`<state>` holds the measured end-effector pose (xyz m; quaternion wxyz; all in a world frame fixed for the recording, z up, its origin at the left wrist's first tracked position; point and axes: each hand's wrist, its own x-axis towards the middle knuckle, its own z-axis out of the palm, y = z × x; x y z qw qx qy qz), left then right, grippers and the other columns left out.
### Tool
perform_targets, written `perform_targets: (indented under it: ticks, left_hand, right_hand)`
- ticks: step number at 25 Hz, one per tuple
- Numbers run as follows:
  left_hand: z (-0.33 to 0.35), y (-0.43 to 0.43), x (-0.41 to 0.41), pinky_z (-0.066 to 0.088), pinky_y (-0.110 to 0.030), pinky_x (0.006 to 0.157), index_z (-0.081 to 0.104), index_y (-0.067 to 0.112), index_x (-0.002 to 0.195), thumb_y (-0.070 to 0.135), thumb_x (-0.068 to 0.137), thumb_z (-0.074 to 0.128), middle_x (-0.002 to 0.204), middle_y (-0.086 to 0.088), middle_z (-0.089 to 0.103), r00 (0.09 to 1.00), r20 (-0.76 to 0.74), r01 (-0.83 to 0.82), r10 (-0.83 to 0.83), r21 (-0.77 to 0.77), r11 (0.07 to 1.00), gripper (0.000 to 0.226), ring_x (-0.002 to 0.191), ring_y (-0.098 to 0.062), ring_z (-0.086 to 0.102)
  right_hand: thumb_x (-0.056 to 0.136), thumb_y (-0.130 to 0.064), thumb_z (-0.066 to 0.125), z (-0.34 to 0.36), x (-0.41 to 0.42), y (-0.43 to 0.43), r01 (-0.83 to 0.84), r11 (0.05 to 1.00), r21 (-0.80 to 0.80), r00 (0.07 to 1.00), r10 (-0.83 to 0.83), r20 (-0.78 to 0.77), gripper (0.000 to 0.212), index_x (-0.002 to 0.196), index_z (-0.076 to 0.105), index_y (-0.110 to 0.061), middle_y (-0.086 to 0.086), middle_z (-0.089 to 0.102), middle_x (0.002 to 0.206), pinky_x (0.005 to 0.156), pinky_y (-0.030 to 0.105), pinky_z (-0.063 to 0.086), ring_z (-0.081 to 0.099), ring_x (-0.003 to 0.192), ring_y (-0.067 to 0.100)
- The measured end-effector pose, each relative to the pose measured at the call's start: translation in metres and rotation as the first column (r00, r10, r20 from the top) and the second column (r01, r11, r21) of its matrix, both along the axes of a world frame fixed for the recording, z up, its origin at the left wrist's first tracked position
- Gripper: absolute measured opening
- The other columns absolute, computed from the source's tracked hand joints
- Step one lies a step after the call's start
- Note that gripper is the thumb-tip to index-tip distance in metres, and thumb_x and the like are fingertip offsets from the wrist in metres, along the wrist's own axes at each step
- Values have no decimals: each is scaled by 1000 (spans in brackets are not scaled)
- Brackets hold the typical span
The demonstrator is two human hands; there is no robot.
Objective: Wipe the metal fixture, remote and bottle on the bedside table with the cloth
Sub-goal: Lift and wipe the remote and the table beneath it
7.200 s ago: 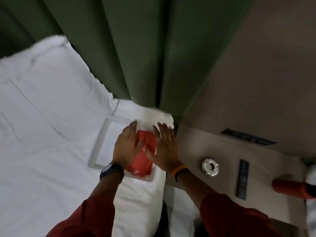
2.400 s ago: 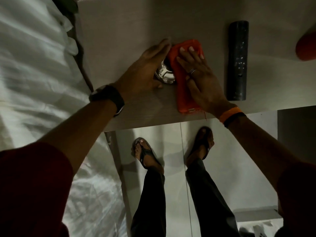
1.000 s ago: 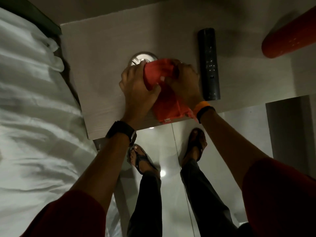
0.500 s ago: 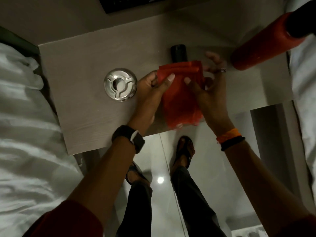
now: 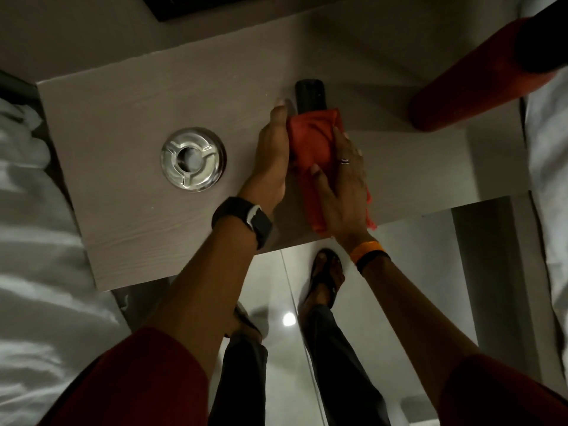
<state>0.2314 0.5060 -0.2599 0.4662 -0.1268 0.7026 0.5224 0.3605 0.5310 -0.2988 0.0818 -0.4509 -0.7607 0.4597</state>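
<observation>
The red cloth [image 5: 313, 139] is wrapped over the black remote [image 5: 309, 96] on the grey bedside table [image 5: 129, 229]; only the remote's far end shows. My left hand [image 5: 272, 155] presses against the cloth's left side, fingers along the remote. My right hand [image 5: 341, 182] lies on top of the cloth and grips it. The round metal fixture [image 5: 193, 159] sits bare to the left of my hands. The red bottle [image 5: 470, 78] with a dark cap stands at the table's right rear.
White bedding [image 5: 33, 272] lies along the table's left side and more bedding [image 5: 550, 142] on the right. A dark panel [image 5: 196, 6] is on the wall behind. Below the table edge are the glossy floor [image 5: 276, 333] and my sandalled feet.
The cloth left the metal fixture and moved right onto the remote. Both hands have closed down on it, covering most of the remote.
</observation>
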Motion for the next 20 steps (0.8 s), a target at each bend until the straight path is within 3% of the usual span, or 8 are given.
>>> perform_targets:
  ticks: [4, 7, 8, 10, 12, 15, 18, 20]
  left_hand:
    - [-3, 18, 3, 51, -45, 101, 57, 16, 136, 47, 106, 31, 131, -16, 66, 994, -72, 91, -88, 45, 995, 51, 116, -29, 64]
    - [-7, 27, 22, 57, -38, 83, 58, 9, 130, 49, 105, 37, 116, -21, 69, 994, -78, 91, -81, 137, 986, 52, 91, -23, 67]
    - [-8, 28, 24, 57, -36, 75, 58, 4, 127, 50, 104, 38, 104, -21, 70, 999, -27, 45, -41, 181, 982, 55, 82, -22, 66]
    - [-6, 26, 22, 55, -34, 65, 58, -1, 125, 54, 103, 38, 87, -15, 68, 992, 125, -66, 34, 264, 962, 62, 70, -22, 65]
    - [-3, 22, 18, 59, -34, 67, 50, 4, 138, 53, 103, 36, 111, -17, 68, 981, 177, -127, 76, 297, 946, 62, 84, -26, 69]
    - [1, 11, 18, 57, -41, 95, 39, 16, 151, 48, 104, 33, 149, -19, 50, 932, 306, -295, 193, 333, 895, 58, 128, -35, 58]
    - [11, -1, 32, 42, -37, 114, 39, 12, 150, 45, 105, 29, 156, -16, 43, 826, 512, -451, 233, 354, 819, 56, 143, -29, 43]
    - [10, -8, 46, 35, -41, 122, 42, 15, 150, 40, 106, 36, 153, -14, 49, 864, 459, -405, 206, 390, 827, 51, 142, -27, 47]
  right_hand:
    - [94, -47, 43, 11, 8, 13, 118, 914, -387, 981, -169, -100, 63, 153, 33, -26, 5, 43, 156, 119, 59, 34, 39, 145, 30]
    - [92, -47, 45, 19, 6, 20, 128, 836, -533, 966, -227, -126, 37, 122, 56, -28, 1, 63, 123, 106, 54, 50, 62, 114, 24]
    - [93, -48, 44, 22, 4, 19, 103, 842, -530, 969, -205, -138, 37, 123, 55, -29, 1, 63, 123, 103, 50, 52, 63, 112, 22]
    - [96, -50, 40, 26, 2, 12, 7, 891, -454, 978, -100, -181, 58, 148, 39, -25, 5, 54, 144, 110, 50, 48, 57, 128, 24]
    - [99, -51, 36, 31, 2, 2, -116, 953, -282, 969, 47, -241, 72, 160, 8, -23, 9, 25, 165, 118, 54, 40, 36, 148, 28]
    - [104, -41, 32, 32, 5, -10, -245, 969, -14, 940, 234, -250, 65, 160, 6, -21, 5, -6, 171, 126, 57, 26, 7, 159, 25]
    - [106, -33, 30, 32, -14, 0, -230, 973, -1, 959, 227, -167, 58, 159, 15, -18, 8, -1, 171, 130, 52, 11, -2, 159, 29]
    - [107, -28, 30, 34, -41, 23, -163, 986, -46, 981, 157, -118, 55, 159, 18, -15, 9, 3, 171, 130, 51, 10, -1, 158, 30]
